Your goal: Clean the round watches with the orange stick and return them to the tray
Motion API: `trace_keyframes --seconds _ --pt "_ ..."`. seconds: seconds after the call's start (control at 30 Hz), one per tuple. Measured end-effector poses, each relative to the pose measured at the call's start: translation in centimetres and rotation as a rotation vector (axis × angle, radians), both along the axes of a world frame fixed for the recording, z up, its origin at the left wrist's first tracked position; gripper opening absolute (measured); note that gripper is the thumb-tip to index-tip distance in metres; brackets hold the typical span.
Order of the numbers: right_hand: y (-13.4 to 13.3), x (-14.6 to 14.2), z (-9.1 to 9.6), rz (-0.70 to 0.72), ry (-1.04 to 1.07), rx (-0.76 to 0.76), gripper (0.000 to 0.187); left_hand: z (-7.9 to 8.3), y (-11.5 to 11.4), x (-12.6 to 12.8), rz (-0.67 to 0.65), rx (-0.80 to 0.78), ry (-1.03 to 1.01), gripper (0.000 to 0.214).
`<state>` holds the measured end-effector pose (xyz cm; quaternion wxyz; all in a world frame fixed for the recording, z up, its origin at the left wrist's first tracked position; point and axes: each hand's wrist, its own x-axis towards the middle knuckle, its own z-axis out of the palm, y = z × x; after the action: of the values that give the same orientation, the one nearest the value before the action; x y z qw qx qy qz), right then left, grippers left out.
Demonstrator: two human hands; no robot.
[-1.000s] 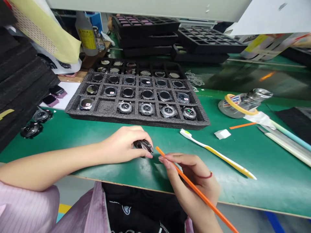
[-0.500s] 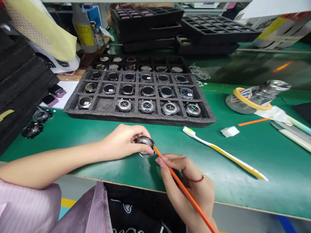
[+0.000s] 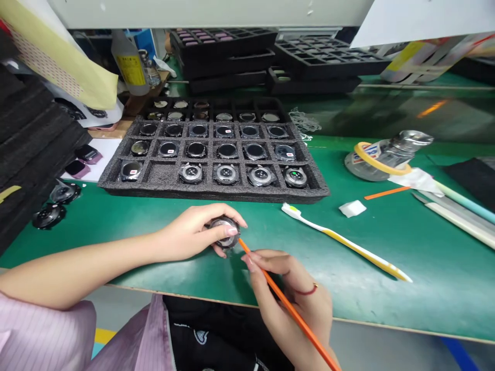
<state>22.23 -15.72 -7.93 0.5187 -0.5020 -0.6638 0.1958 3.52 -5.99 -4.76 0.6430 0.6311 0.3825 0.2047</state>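
My left hand (image 3: 201, 231) grips a round, dark watch case (image 3: 224, 233) just above the green bench, thumb across its face and fingers around its rim. In my right hand (image 3: 290, 296) is a thin orange stick (image 3: 286, 304), held like a pen. Its tip meets or nearly meets the right edge of the watch case; I cannot tell which. Behind the hands lies a black foam tray (image 3: 162, 178) with round watch cases in its compartments. In its front row, several show their sensor backs, such as the watch case (image 3: 227, 173) near the middle.
A white and yellow toothbrush (image 3: 348, 243) and a white block (image 3: 352, 208) lie to the right. Beyond them a glass bottle (image 3: 379, 159) carries a yellow ring. Two loose watch cases (image 3: 49, 216) are at far left, beside stacked foam (image 3: 34, 134). More trays (image 3: 228, 62) stand behind.
My left hand has turned the watch case so its round face shows more, and its fingers have spread around the rim. The orange stick stays at its right edge. The view has tilted up slightly.
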Motion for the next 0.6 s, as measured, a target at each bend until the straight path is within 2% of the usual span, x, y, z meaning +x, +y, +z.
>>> trace_keyframes --seconds 0.2,0.4,0.5,0.6 --pt "1.0 1.4 1.4 0.059 -0.053 0.091 0.022 -0.2 0.0 0.2 0.08 0.008 0.06 0.032" --pt "3.0 2.0 1.5 0.198 -0.019 -0.012 0.015 -0.4 0.6 0.0 -0.004 0.036 0.108 0.037" --pt "3.0 2.0 1.3 0.171 -0.053 -0.026 0.014 -0.4 0.6 0.0 -0.033 0.003 0.055 0.027" --pt "1.9 1.7 0.8 0.099 -0.106 -0.004 0.016 -0.4 0.7 0.0 -0.021 -0.001 0.03 0.019"
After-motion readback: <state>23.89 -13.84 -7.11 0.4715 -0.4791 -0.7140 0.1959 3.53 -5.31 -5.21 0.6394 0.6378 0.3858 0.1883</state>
